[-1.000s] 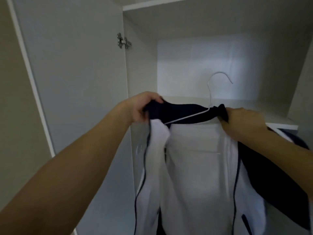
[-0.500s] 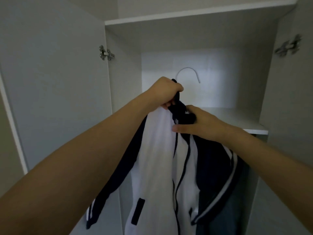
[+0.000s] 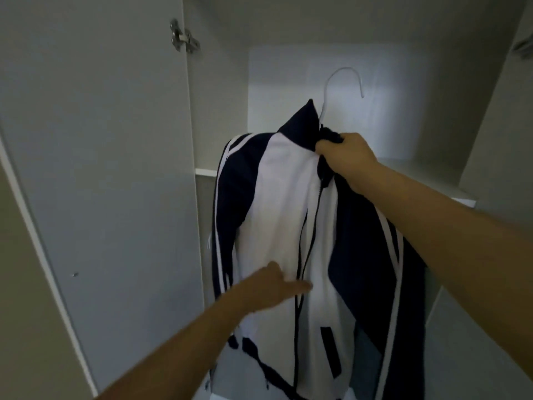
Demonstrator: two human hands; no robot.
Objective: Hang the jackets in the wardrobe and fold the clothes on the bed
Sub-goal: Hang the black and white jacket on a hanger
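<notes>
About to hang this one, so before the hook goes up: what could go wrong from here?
1. The hanger hook hangs free, and no rail shows in this view; reaching blind may miss it.
2. The right hand grips only the bunched collar of the jacket, so the hanger could tilt and a shoulder could slip off.
3. The left hand lies flat on the open front without gripping; the unzipped panels could swing and catch the shelf edge.

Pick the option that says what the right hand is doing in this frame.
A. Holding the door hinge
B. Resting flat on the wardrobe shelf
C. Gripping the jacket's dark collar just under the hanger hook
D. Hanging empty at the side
C: the right hand is curled round the collar of the jacket, directly below the white hanger hook.
</notes>
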